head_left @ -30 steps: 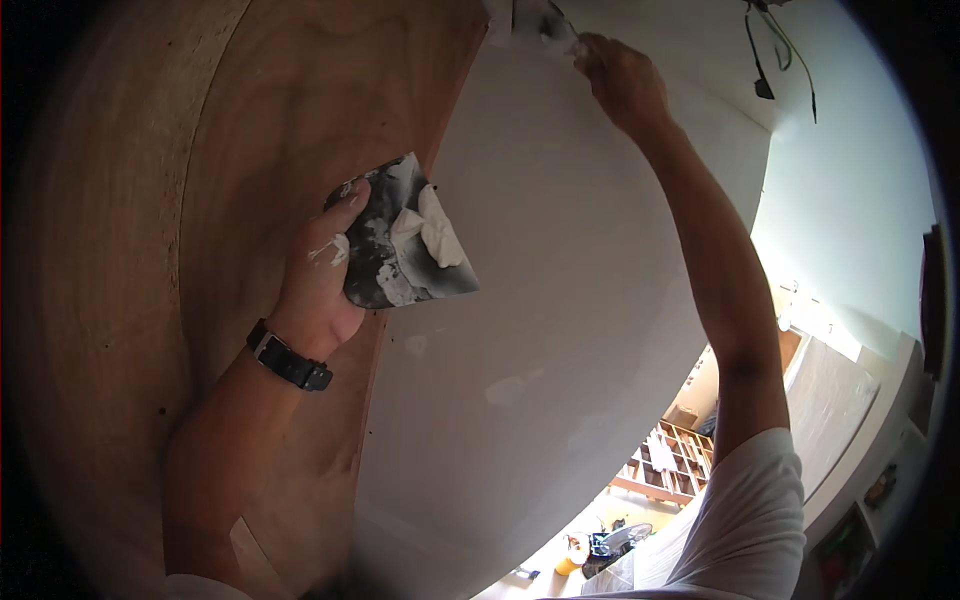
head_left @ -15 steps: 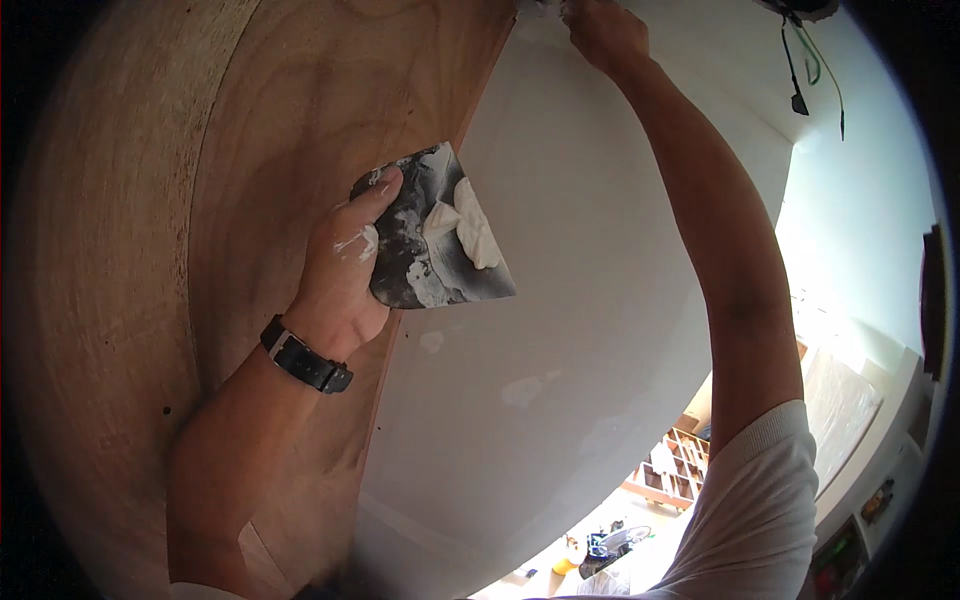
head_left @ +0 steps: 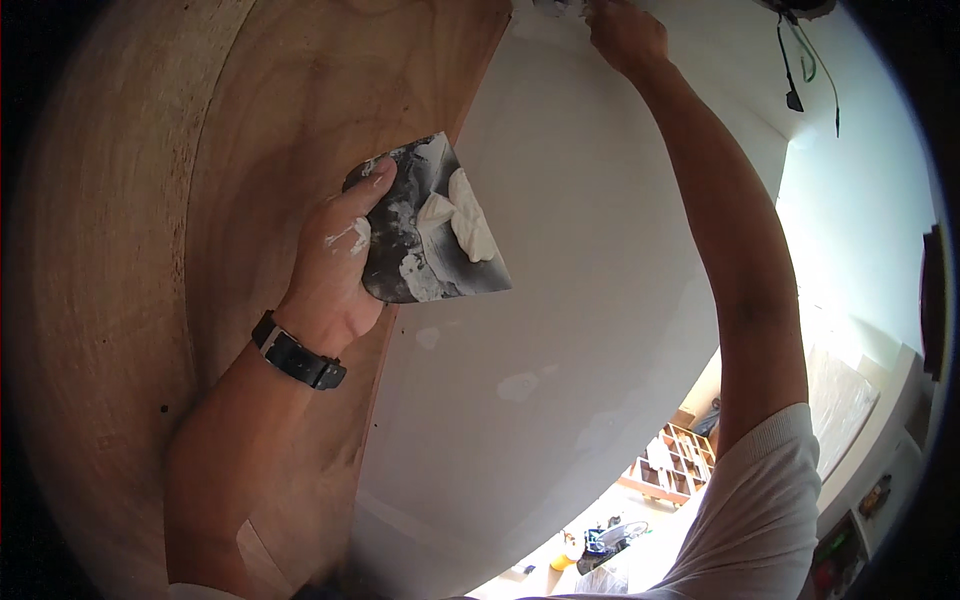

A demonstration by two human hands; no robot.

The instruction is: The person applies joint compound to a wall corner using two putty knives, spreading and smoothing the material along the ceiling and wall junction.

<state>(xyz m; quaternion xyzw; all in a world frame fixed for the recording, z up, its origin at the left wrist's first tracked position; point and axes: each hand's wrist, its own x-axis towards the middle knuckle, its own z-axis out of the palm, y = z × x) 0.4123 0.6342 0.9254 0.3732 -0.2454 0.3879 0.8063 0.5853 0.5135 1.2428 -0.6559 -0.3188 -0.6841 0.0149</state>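
Observation:
My left hand (head_left: 335, 240) grips a black, roughly square putty spreader (head_left: 392, 245) by its edge, thumb on top and the other fingers hidden underneath. A thick lump of white putty (head_left: 472, 222) lies near the spreader's right edge, with thinner smears across the rest. White putty also marks the back of this hand. At the top edge of the view, my right hand (head_left: 630, 40) reaches up to the white panel (head_left: 560, 330). Its fingers are closed, and what they hold is cut off and too indistinct to name. A greyish-white patch shows just left of them.
Brown plywood (head_left: 270, 130) fills the left side and meets the white panel along a slanting edge. Loose wires (head_left: 800, 60) hang from an opening at the upper right. Far below are a wooden rack with compartments (head_left: 672, 462) and a yellow item (head_left: 567, 550).
My right hand has shifted slightly to the right along the top of the panel. The left hand and spreader have moved a little up and left, still held together.

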